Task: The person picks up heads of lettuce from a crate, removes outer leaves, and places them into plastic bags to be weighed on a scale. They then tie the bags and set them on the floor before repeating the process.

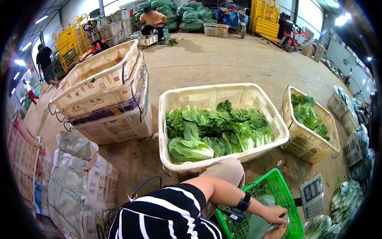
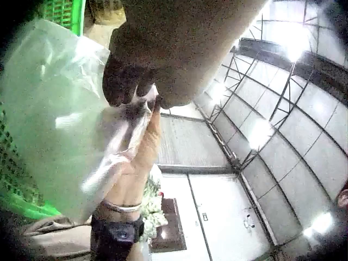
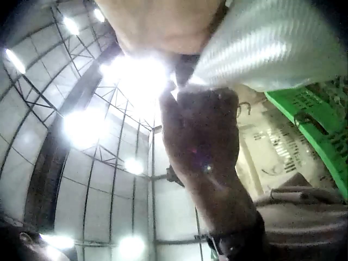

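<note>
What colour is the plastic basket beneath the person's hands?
The slotted plastic basket is bright green, seen best in the head view.

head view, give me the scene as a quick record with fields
left hand: pinches the plastic bag
right hand: pinches the plastic bag
plastic bag: translucent, over the green basket
green basket: slatted, in front of the person, partly hidden by arm and bag
large crate: pale, holds leafy greens
smaller crate: right of the large crate, also holds greens
crate stack: left of the large crate
background: seated person, yellow cage carts
</note>
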### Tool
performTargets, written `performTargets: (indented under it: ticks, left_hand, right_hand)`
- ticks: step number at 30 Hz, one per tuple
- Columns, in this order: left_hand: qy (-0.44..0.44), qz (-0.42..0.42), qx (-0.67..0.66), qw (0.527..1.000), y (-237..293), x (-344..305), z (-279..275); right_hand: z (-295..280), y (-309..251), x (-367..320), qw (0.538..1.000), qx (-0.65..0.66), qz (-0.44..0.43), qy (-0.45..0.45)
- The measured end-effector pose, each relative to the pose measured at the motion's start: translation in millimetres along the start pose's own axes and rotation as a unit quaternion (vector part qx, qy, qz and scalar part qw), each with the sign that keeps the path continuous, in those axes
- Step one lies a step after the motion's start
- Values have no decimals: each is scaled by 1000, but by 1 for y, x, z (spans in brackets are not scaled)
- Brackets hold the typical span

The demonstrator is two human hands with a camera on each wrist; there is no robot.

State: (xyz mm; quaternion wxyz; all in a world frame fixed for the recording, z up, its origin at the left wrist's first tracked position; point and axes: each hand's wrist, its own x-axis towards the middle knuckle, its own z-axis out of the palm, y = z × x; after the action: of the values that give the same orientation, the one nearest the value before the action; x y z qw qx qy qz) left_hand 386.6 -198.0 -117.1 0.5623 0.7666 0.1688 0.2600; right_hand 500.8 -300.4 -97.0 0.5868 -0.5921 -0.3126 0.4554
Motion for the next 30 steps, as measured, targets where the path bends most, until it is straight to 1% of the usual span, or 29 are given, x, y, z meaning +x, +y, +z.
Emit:
performTargets:
  ticks: [1, 3, 4, 5, 7, 8, 9, 10, 11, 12, 13, 14, 15, 16, 17, 18, 19, 20, 21, 22, 23, 24, 25, 26, 27, 28, 29, 30]
  left_hand:
    - [-1, 0, 0, 1000, -2, 0, 2]
    - [108, 19, 54, 993, 3, -3, 2]
    - [132, 20, 54, 990, 7, -4, -2]
    - [132, 21, 57, 989, 13, -6, -4]
    - [37, 34, 8, 999, 21, -10, -5]
    - [46, 47, 26, 997, 9, -7, 2]
    - [45, 49, 25, 997, 1, -3, 2]
    - [64, 30, 36, 997, -8, 1, 1]
    - [82, 11, 46, 996, -5, 0, 1]
    - [85, -3, 63, 994, -2, 0, -2]
    - [84, -1, 62, 995, 1, -1, -4]
    - [65, 6, 103, 993, 4, -2, -6]
    - [47, 13, 143, 989, 8, -4, -7]
    - [38, 36, 134, 990, 8, -6, -6]
    - [35, 36, 132, 990, 4, -7, -3]
    - [13, 26, 159, 987, -1, -6, 2]
    - [-10, 16, 188, 982, -4, -8, 5]
    - [-15, 14, 186, 982, -3, -13, 8]
    - [-54, 26, 208, 976, 1, -19, 10]
    - [-90, 38, 228, 969, 5, -25, 13]
    - [-92, 37, 226, 969, 8, -30, 17]
    - [-46, 63, 236, 969, 10, -34, 19]
    - [0, 87, 247, 965, 11, -37, 20]
    - [17, 80, 257, 963, 9, -38, 23]
    - [17, 79, 257, 963, 7, -39, 27]
    - [39, 57, 256, 964, 3, -41, 29]
    - [63, 35, 258, 964, -1, -40, 29]
    - [56, 79, 307, 947, -5, -41, 29]
  right_hand:
    - [0, 8, 1, 998, 48, 2, -30]
    - [1, 18, 1, 986, 143, 6, -89]
    - [2, 21, 2, 986, 144, 5, -89]
    - [5, 22, 3, 989, 135, 14, -61]
    - [9, 21, 5, 993, 115, 34, -5]
    - [33, -1, -9, 979, 183, 62, 60]
    - [27, 6, -5, 979, 182, 61, 61]
    - [16, 21, 3, 983, 172, 51, 43]
    - [16, 21, 1, 986, 161, 40, 26]
    - [28, 7, -15, 953, -229, -198, 11]
    - [21, 10, -14, 952, -230, -200, 13]
    - [11, 13, -11, 996, 39, -38, -72]
    - [6, 12, -10, 932, 305, 128, -150]
    - [-2, 10, -8, 864, 361, 174, -305]
    - [0, 20, -8, 865, 362, 174, -302]
    - [6, 37, -6, 902, 345, 208, -156]
    - [9, 47, -8, 917, 321, 237, -7]
    - [26, 34, -20, 940, 297, 167, -29]
    - [9, 39, -11, 939, 300, 168, -26]
    - [-22, 43, 9, 964, 261, 59, -3]
    - [-34, 40, 15, 975, 216, -50, 18]
    - [-44, 40, 18, 977, 89, -105, 160]
    - [-32, 30, 8, 977, 90, -105, 159]
    - [-20, 23, -6, 988, -3, -83, 129]
    - [-13, 15, -21, 989, -96, -62, 96]
    - [-20, 3, -36, 873, -434, -216, -45]
    - [-12, 4, -41, 872, -434, -220, -47]
    - [1, 7, -45, 969, -217, -114, 13]
